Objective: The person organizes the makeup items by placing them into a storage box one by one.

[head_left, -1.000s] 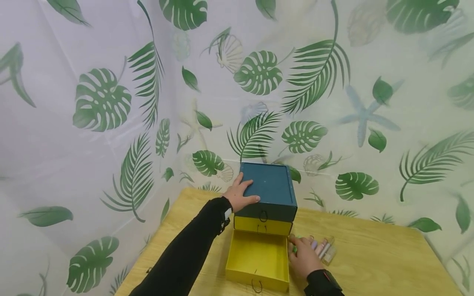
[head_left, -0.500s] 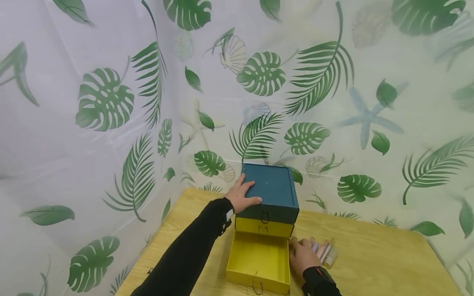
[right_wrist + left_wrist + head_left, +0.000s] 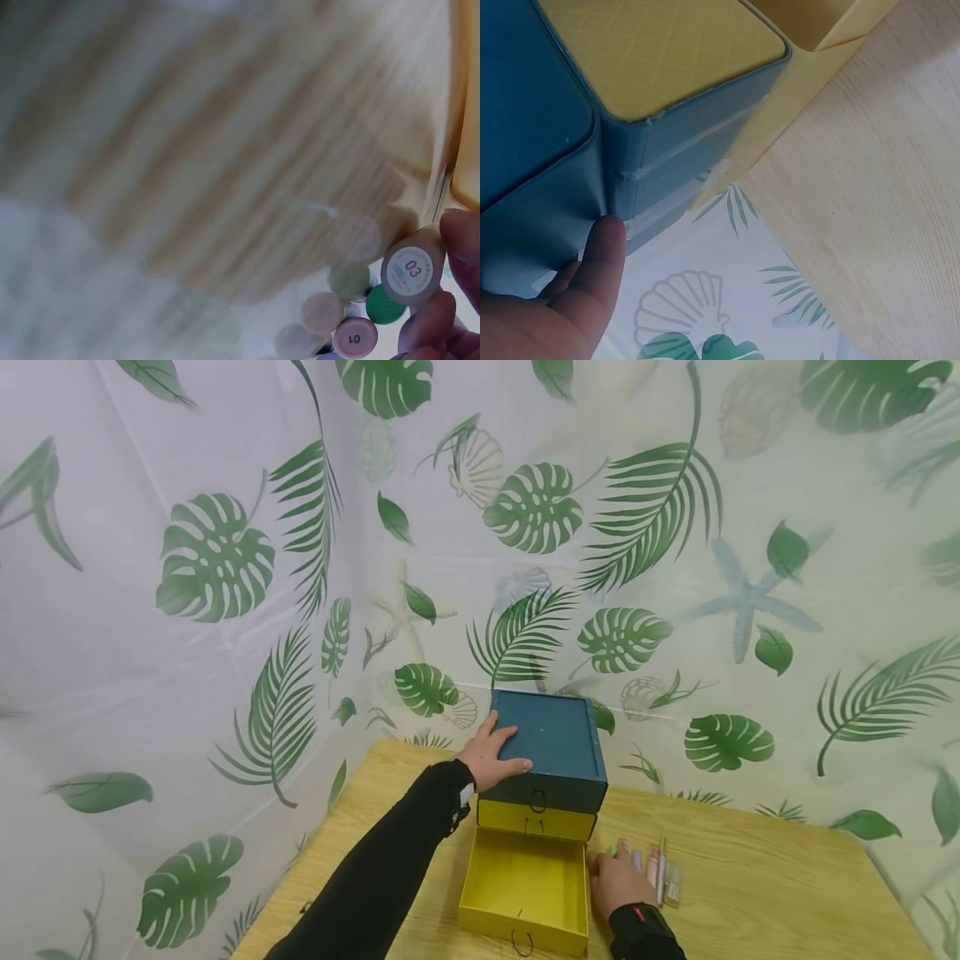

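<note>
My left hand [image 3: 491, 760] rests on the left edge of a blue drawer box [image 3: 551, 731], fingers spread and thumb on its top. In the left wrist view a finger [image 3: 606, 247] touches the box's side. Below, a yellow drawer [image 3: 525, 931] stands pulled out, with nothing visible inside. My right hand [image 3: 622, 885] is at the table just right of this drawer. Its thumb and finger pinch a beige lip gloss tube [image 3: 409, 271] whose round end reads 03. Beside it lie several more cosmetic tubes [image 3: 652, 864], among them a pink one [image 3: 355, 337] marked 01.
Under the blue section sits a second yellow drawer [image 3: 517, 817], pushed in, with a black cord loop. The wooden table [image 3: 772, 885] extends to the right. A leaf-printed curtain [image 3: 450, 527] hangs close behind the box.
My right hand has shifted slightly at the row of tubes, and the tubes beside it now lie straighter and closer together. My left hand keeps its place on the box.
</note>
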`<state>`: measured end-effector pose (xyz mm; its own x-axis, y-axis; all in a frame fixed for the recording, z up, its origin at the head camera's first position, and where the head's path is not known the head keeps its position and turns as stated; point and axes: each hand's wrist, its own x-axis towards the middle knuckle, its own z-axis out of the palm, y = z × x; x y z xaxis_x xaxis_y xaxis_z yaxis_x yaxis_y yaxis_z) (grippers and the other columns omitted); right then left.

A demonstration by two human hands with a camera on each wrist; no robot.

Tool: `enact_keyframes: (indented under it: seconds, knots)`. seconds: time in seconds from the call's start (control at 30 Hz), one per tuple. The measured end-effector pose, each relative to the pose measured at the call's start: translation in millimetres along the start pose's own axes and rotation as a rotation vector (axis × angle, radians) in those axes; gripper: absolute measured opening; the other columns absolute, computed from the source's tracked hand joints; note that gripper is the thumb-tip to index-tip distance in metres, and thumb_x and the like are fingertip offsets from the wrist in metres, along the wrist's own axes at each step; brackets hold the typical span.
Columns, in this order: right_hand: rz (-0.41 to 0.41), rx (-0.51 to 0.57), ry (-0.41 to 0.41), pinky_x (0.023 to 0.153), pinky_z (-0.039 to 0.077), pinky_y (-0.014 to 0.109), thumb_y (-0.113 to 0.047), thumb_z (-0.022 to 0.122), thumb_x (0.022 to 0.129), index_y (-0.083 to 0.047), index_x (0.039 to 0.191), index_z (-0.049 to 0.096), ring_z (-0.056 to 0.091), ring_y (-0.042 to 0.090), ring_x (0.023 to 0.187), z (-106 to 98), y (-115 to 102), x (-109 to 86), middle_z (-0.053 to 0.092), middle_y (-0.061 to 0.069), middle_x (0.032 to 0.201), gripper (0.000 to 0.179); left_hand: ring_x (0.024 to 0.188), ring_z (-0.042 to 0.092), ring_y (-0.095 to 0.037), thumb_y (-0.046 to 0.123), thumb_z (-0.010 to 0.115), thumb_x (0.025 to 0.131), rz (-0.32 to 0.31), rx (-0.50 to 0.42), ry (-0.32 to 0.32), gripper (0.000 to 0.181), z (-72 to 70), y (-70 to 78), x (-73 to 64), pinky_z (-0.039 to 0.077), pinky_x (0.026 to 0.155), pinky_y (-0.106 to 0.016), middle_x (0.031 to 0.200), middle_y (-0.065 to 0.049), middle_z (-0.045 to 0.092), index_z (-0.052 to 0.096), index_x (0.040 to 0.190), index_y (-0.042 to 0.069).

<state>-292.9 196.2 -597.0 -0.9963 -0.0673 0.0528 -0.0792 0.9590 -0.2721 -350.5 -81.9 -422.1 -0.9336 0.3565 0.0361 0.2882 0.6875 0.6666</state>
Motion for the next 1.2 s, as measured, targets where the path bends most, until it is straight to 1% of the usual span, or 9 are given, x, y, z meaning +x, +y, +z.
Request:
enact_keyframes:
  seconds: [0.2,0.3,0.37,0.5,0.6,0.7,0.83,0.9,1.2]
  knots:
    - [0.022,-0.015,-0.095,0.099,0.042,0.069,-0.020,0.063,0.099,-0.008,0.097,0.066,0.064,0.045,0.104,-4,-3,-2.1,0.069,0.020,0.108,0.012,0.149,0.023,-0.046,0.048,0.063,0.100,0.002,-0.005,-0.008,0.074,-1.2,0.0,0.4,0.035,0.115,-0.058,0.170,-0.011,0.001,0.034,0.160,0.016]
    - [0.024,0.006,-0.125,0.095,0.048,0.064,-0.023,0.062,0.101,-0.007,0.101,0.064,0.068,0.039,0.095,-9,-4,-4.7,0.070,0.011,0.092,0.016,0.148,0.024,-0.046,0.047,0.063,0.100,0.009,-0.006,-0.003,0.074,-1.7,-0.4,1.1,0.036,0.115,-0.058,0.170,-0.012,0.002,0.034,0.160,0.015]
    - [0.018,0.024,-0.130,0.076,0.056,0.055,-0.024,0.065,0.100,-0.007,0.102,0.063,0.067,0.030,0.078,-11,-3,-8.0,0.065,0.005,0.083,0.017,0.148,0.024,-0.046,0.047,0.063,0.100,0.012,-0.003,-0.002,0.074,-1.6,-0.3,1.2,0.036,0.115,-0.058,0.170,-0.013,0.002,0.034,0.160,0.015]
    - [0.033,0.093,-0.141,0.062,0.053,0.045,-0.032,0.062,0.102,-0.009,0.103,0.065,0.059,0.019,0.063,-15,1,-16.5,0.060,-0.001,0.071,0.024,0.148,0.023,-0.047,0.047,0.062,0.100,0.011,-0.003,-0.005,0.074,-0.7,1.5,-0.2,0.035,0.115,-0.058,0.170,-0.012,0.001,0.034,0.160,0.015]
    - [0.064,0.169,-0.146,0.067,0.054,0.050,-0.042,0.054,0.105,-0.008,0.108,0.068,0.068,0.036,0.084,-23,3,-23.4,0.068,0.005,0.081,0.037,0.148,0.023,-0.047,0.047,0.062,0.101,0.011,0.001,-0.007,0.073,-0.1,2.6,-0.4,0.035,0.116,-0.058,0.170,-0.012,0.001,0.033,0.160,0.015]
    - [0.086,0.265,-0.156,0.064,0.053,0.047,-0.033,0.058,0.103,-0.004,0.114,0.066,0.067,0.038,0.086,-38,7,-30.9,0.068,0.007,0.087,0.032,0.148,0.024,-0.047,0.047,0.061,0.101,0.014,0.010,-0.009,0.073,0.8,3.1,0.5,0.035,0.116,-0.057,0.170,-0.012,0.001,0.033,0.160,0.015]
    - [0.053,0.337,-0.143,0.058,0.045,0.037,-0.012,0.061,0.096,-0.001,0.116,0.064,0.055,0.020,0.066,-54,9,-39.1,0.060,0.002,0.081,0.022,0.149,0.023,-0.046,0.048,0.061,0.101,0.011,0.015,-0.020,0.073,2.1,2.3,1.8,0.035,0.116,-0.056,0.170,-0.011,0.000,0.033,0.160,0.016]
    - [0.026,0.336,-0.134,0.058,0.043,0.036,-0.009,0.060,0.097,-0.002,0.116,0.065,0.053,0.018,0.066,-62,8,-41.7,0.060,0.002,0.083,0.022,0.149,0.023,-0.046,0.049,0.061,0.101,0.008,0.013,-0.024,0.074,2.5,0.9,2.4,0.034,0.116,-0.056,0.170,-0.010,0.000,0.033,0.160,0.017]
    - [-0.115,0.305,-0.105,0.075,0.052,0.037,-0.033,0.062,0.103,-0.018,0.111,0.071,0.056,0.011,0.075,-80,-28,-50.4,0.061,-0.006,0.085,0.019,0.148,0.023,-0.047,0.049,0.061,0.100,0.001,0.014,-0.015,0.074,1.3,-1.5,2.9,0.035,0.116,-0.055,0.170,-0.010,0.000,0.033,0.161,0.017]
